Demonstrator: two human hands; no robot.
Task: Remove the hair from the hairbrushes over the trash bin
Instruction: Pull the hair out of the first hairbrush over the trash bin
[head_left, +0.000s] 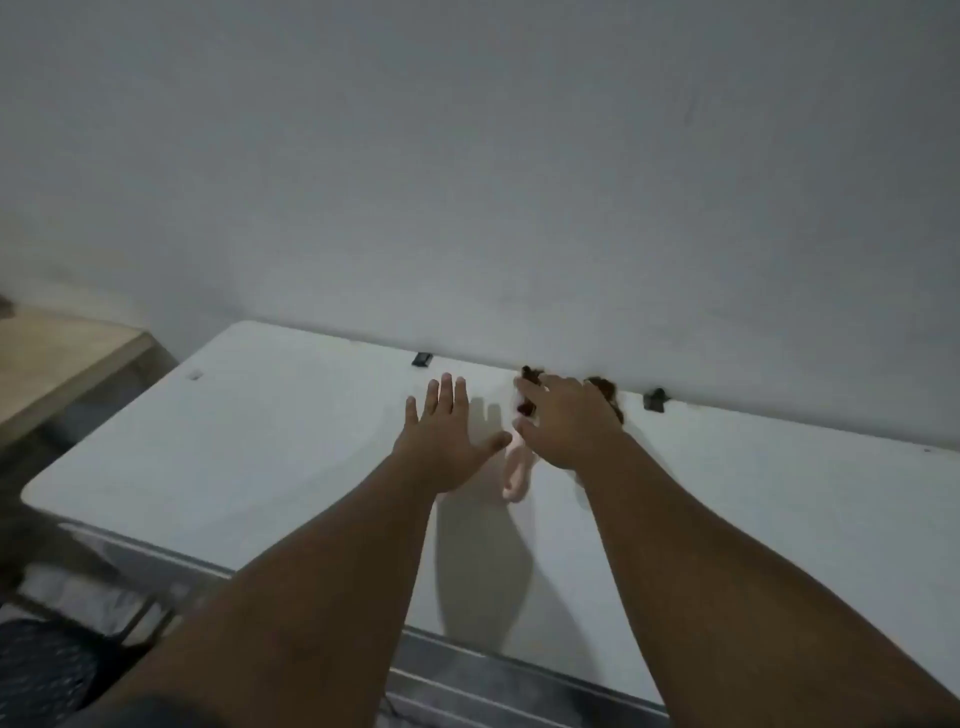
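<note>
a plain grey-white wall (467, 156) across the whole upper part of the view. below it, a white folding table (260, 441), far edge pushed against the wall, near edge running down to the right. a wooden surface (57, 364) off the table's left end, and a dark patterned patch (47, 670) low in the left corner, too blurred to name. two bare forearms reaching forward over the table toward the wall. left hand (444, 441) spread flat, palm down, fingers apart, gripping nothing, just above or on the tabletop; cannot tell which. right hand (569, 423) curled over a pink hairbrush (517, 475) near the far edge, fingers bent around the brush head, though blur leaves it unclear whether the grasp is closed yet. pink handle poking out toward the viewer between the two hands, resting on the table. dark brown hair (530, 373) showing above the right hand's fingers, and another dark brown clump (605, 387) just behind the knuckles against the wall; whether that belongs to a second brush cannot be told. two small black clips (422, 359) on the table's far edge, one left of the hands, one right.
</note>
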